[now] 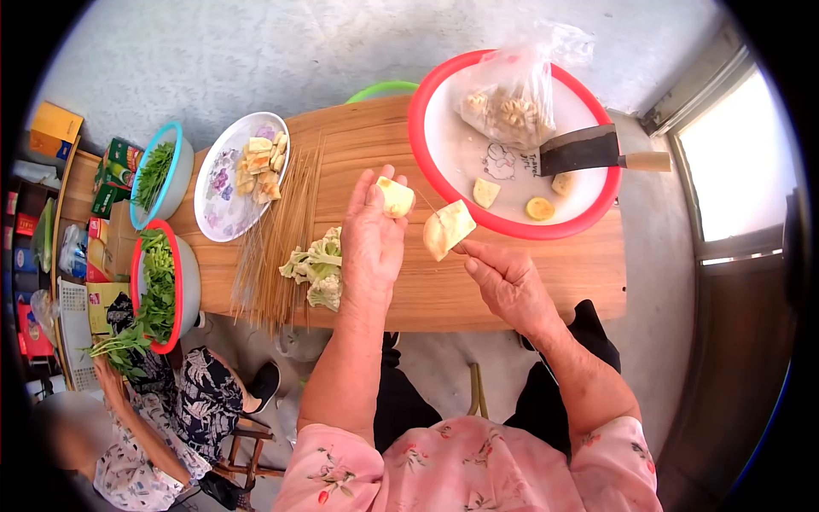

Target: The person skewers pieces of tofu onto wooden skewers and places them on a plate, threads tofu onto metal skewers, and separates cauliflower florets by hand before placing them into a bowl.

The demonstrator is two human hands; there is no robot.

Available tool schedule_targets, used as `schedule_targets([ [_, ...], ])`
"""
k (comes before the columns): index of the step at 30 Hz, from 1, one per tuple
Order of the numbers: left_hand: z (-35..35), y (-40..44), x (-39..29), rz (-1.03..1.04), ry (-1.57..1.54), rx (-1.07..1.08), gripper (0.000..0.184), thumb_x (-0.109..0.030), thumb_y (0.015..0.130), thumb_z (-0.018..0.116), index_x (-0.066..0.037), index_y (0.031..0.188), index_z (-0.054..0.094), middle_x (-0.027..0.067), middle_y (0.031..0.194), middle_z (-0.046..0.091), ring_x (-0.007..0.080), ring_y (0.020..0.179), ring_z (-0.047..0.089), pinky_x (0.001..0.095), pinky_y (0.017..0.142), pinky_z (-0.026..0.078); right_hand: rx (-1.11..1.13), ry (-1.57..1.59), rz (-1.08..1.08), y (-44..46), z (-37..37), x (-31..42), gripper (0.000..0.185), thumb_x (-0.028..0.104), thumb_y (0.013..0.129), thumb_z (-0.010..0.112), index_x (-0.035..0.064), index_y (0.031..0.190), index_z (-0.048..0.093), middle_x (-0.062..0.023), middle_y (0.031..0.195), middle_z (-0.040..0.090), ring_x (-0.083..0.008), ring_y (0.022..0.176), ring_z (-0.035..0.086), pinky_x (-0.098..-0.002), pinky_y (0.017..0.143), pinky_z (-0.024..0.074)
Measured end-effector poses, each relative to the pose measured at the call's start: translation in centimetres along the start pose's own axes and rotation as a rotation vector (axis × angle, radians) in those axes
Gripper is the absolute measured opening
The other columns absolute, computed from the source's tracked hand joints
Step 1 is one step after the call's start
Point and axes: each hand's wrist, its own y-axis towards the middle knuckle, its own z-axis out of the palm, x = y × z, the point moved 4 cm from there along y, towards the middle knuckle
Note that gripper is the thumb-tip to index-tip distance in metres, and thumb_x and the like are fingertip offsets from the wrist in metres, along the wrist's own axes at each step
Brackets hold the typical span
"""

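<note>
My left hand [375, 243] is turned palm up, with a pale yellow food chunk [397, 197] held at its fingers. Close by on the right, my right hand [510, 286] pinches a larger pale yellow chunk [449, 229] with a browned edge. A thin line like a skewer shows between the two pieces; where it runs is hard to make out. Left of my left wrist lie cauliflower florets [320, 266] and a spread of thin bamboo skewers [277, 239]. Beyond my right hand, a red-rimmed basin [559, 229] holds more pieces and a plastic bag [512, 98] of pale food.
A cleaver [589, 152] lies across the basin's right side, its wooden handle past the rim. On the table's left stand an oval plate [213, 200] of cut pieces and two bowls of greens [156, 286]. Another person [145, 435] sits lower left, holding greens.
</note>
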Motion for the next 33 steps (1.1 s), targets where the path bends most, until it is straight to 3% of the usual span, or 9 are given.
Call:
schedule_targets([
  [5,-1.0,0.6,0.4,-0.036,-0.090,-0.077,0.029,-0.009,0.092,0.045,0.004,0.118,0.040,0.0208,0.116,0.051,0.0302,0.107,0.052,0.0430,0.095,0.044,0.063,-0.023,0.055,-0.3,0.5,-0.2,0.024,0.010,0.089,0.053,0.0020,0.111,0.059,-0.0018,0.066,0.052,-0.0069,0.059,0.041,-0.0233,0.055,0.0400],
  [10,-1.1,0.3,0.7,0.036,-0.058,-0.090,0.024,-0.011,0.092,0.045,0.006,0.110,0.042,0.0212,0.108,0.053,0.0306,0.105,0.054,0.0429,0.095,0.045,0.118,-0.079,-0.021,-0.3,1.2,-0.2,0.026,0.010,0.089,0.053,0.0040,0.113,0.058,-0.0090,0.071,0.058,-0.0089,0.062,0.045,-0.0263,0.060,0.0432],
  [14,-1.0,0.0,0.5,0.041,0.008,-0.098,0.024,-0.014,0.092,0.046,0.006,0.105,0.042,0.0211,0.106,0.053,0.0312,0.103,0.055,0.0426,0.093,0.046,0.093,-0.075,-0.004,-0.2,1.5,-0.4,0.026,0.010,0.089,0.053,0.0040,0.114,0.058,-0.0065,0.067,0.055,-0.0077,0.061,0.044,-0.0248,0.058,0.0424],
  [16,-0.4,-0.6,0.4,0.001,0.002,-0.124,0.025,-0.013,0.092,0.046,0.007,0.106,0.042,0.0214,0.106,0.053,0.0315,0.103,0.055,0.0424,0.092,0.047,0.084,-0.036,-0.009,-0.1,1.6,-0.9,0.028,0.013,0.092,0.050,0.0061,0.118,0.057,0.0085,0.057,0.036,-0.0011,0.050,0.030,-0.0191,0.044,0.0287],
  [17,-0.3,-0.8,0.5,-0.037,-0.004,-0.150,0.026,-0.013,0.092,0.046,0.008,0.106,0.042,0.0217,0.106,0.053,0.0319,0.103,0.055,0.0422,0.091,0.047,0.083,-0.036,-0.008,-0.1,1.5,-0.7,0.028,0.013,0.092,0.050,0.0061,0.118,0.057,0.0085,0.057,0.036,-0.0011,0.050,0.030,-0.0191,0.044,0.0287],
  [19,-0.7,-0.5,0.6,-0.045,0.000,-0.141,0.027,-0.013,0.091,0.046,0.009,0.107,0.042,0.0222,0.106,0.053,0.0323,0.103,0.055,0.0425,0.090,0.047,0.055,-0.042,0.061,0.0,1.3,-0.5,0.026,0.011,0.090,0.052,0.0034,0.114,0.058,-0.0012,0.060,0.047,-0.0060,0.057,0.041,-0.0226,0.054,0.0402],
  [33,-1.0,-0.2,0.9,-0.052,-0.009,-0.123,0.028,-0.010,0.090,0.047,0.013,0.106,0.044,0.0230,0.105,0.054,0.0333,0.102,0.056,0.0435,0.092,0.046,0.082,-0.057,0.077,0.0,1.4,-0.3,0.026,0.012,0.089,0.053,0.0029,0.114,0.058,-0.0015,0.062,0.049,-0.0063,0.056,0.040,-0.0241,0.053,0.0398],
])
